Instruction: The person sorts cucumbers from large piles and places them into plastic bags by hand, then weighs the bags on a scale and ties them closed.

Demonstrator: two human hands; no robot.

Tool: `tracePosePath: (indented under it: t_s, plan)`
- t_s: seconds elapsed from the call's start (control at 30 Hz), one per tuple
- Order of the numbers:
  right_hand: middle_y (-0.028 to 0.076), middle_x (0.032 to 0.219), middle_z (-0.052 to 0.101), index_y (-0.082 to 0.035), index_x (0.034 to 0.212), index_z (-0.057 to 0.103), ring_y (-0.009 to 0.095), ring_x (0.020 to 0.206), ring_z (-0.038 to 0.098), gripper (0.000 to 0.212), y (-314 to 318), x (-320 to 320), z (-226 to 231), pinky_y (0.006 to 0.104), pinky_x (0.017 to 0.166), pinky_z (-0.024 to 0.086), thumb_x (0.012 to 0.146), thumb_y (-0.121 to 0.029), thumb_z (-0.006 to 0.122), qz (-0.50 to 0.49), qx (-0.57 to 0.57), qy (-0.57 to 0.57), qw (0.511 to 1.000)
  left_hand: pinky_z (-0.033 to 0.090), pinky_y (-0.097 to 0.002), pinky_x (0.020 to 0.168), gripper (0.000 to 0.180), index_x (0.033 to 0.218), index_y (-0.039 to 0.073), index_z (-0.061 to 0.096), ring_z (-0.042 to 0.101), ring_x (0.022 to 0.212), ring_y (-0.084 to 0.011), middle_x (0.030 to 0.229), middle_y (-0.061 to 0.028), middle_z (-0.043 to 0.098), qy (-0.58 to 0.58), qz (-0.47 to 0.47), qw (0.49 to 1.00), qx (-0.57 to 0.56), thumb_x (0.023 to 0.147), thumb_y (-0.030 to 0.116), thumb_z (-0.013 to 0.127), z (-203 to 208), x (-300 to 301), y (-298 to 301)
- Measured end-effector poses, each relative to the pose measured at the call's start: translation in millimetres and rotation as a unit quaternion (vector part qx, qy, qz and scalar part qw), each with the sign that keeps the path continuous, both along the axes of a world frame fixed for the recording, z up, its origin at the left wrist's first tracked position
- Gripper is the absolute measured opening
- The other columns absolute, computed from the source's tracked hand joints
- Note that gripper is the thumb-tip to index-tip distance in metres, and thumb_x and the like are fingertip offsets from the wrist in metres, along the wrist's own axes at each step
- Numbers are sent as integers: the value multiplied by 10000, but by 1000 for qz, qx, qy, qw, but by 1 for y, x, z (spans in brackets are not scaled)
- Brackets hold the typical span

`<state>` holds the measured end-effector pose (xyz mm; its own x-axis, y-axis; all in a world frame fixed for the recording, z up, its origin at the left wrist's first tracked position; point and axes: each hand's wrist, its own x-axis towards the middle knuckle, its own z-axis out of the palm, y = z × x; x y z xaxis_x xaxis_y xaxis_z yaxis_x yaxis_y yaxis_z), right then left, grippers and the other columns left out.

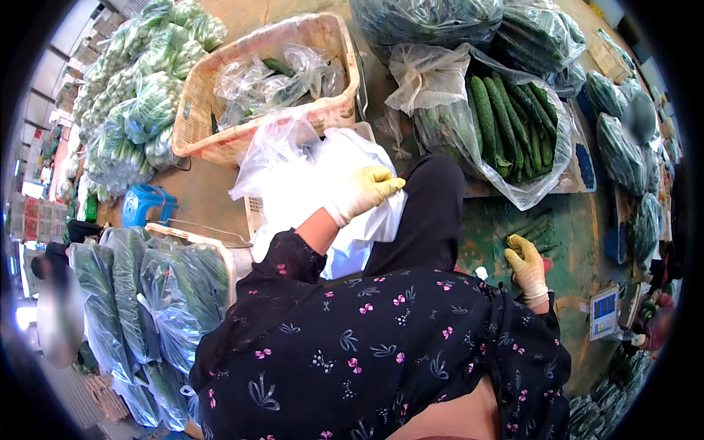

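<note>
In the head view, the left hand (367, 192), in a pale glove with yellow fingers, lies over the white plastic bags (290, 183) spread in front of the person's body; its fingers bend down onto the plastic and point to the right, but whether they pinch it I cannot tell. The right hand (526, 265), gloved the same way, is low on the right side, its fingers loosely curled just beside several loose cucumbers (539, 231) on the green floor (484, 220); I cannot tell whether it grips anything. Beyond the right hand, toward the top, a large clear bag (539, 192) stands open, its mouth facing the person, with long dark green cucumbers (506, 121) packed side by side inside. Beyond the white bags is a worn, pale orange plastic crate (198, 110) holding crumpled clear plastic (275, 92) and a cucumber. A blue stool (143, 204) stands to the left, between a tall heap of bagged green vegetables (150, 95) and a row of filled clear bags (121, 293) nearer the person. At the far right, past the right hand, is a scale (605, 312) with a blue panel.
</note>
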<state>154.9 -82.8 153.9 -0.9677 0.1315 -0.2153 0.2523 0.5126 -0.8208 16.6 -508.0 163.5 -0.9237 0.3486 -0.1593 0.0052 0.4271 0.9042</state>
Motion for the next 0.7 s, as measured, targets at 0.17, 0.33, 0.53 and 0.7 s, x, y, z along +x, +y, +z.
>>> tracePosePath:
  t_s: [0.17,0.33,0.53,0.7]
  plan:
    - [115,1143,637,37,1228,576,170,1018,614,411,-5,-14,18,290,905,484,842,-45,692,1,-38,4,999,460,-376,634,385,830,25,644,586,637,-251,702,-127,632,171,73,978,-95,868,408,620,-61,-31,-3]
    - [109,1144,651,32,1198,603,165,1048,601,317,-12,6,73,284,938,456,896,-61,620,-42,-118,58,990,406,-397,573,238,740,22,582,526,614,-292,666,-119,517,404,-149,886,172,851,196,701,176,13,68]
    - [135,1164,650,49,1194,602,216,1100,596,402,-17,10,132,343,992,428,957,-274,567,-33,-177,189,965,428,-426,628,254,799,31,606,566,699,-346,714,-153,572,358,-269,885,125,863,265,678,149,26,157]
    - [133,1221,631,36,1238,588,223,1126,587,512,21,23,107,349,997,428,982,-404,530,4,-278,183,943,459,-379,661,254,860,4,639,581,693,-271,746,-137,598,91,-332,933,103,842,248,710,95,35,202]
